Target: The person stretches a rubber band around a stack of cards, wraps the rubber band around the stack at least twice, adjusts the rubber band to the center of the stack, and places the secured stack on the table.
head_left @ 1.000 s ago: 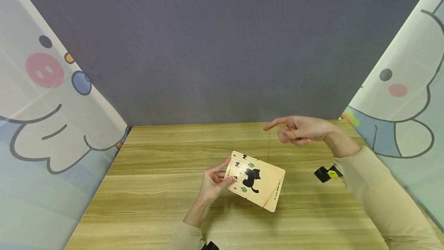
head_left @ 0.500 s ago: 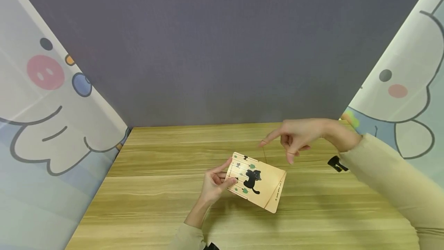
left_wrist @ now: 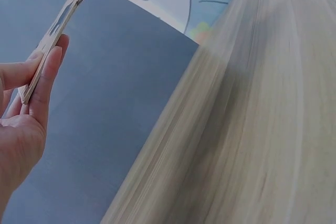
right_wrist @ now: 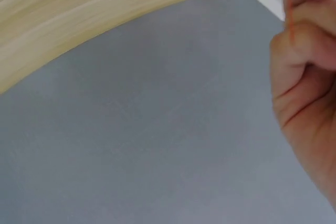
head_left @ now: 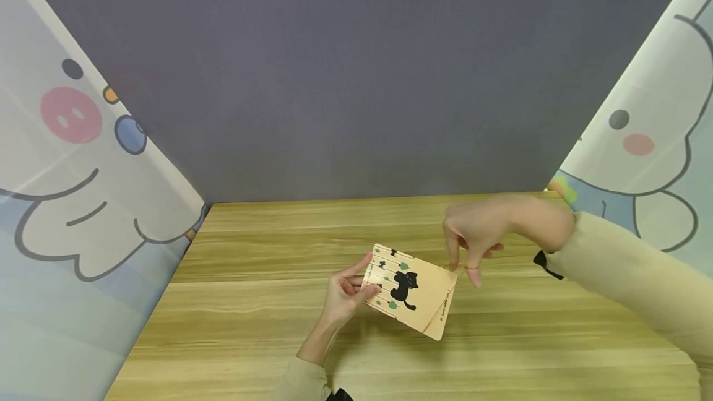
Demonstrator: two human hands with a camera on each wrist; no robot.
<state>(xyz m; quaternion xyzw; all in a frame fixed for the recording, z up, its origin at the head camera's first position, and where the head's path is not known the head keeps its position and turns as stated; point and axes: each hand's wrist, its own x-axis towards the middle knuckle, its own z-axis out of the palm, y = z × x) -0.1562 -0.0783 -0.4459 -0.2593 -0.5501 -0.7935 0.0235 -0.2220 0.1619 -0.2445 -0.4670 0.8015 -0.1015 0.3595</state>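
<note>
My left hand [head_left: 341,303] grips the left end of a small cream notebook [head_left: 429,283], thumb on top and fingers beneath. Its cover has a black cat, green leaves and a line of lettering. A thin elastic cord [head_left: 439,311] runs diagonally over the lower right corner. At the upper right corner is my right hand [head_left: 484,224], index finger and thumb pointing down with the cord stretched across them, other fingers curled. The left wrist view has the notebook [left_wrist: 60,22] edge-on. In the right wrist view an orange cord [right_wrist: 292,30] crosses the fingers.
A wood-grain table [head_left: 256,302] lies below both hands. Behind it rises a dark grey panel [head_left: 356,79]. Cartoon-printed curtains [head_left: 72,215] flank the table on both sides. A black strap [head_left: 548,265] shows at the right sleeve.
My right hand has come down and turned its fingers downward, bringing the stretched cord from above to the notebook's upper right corner. My left hand and the notebook have barely moved.
</note>
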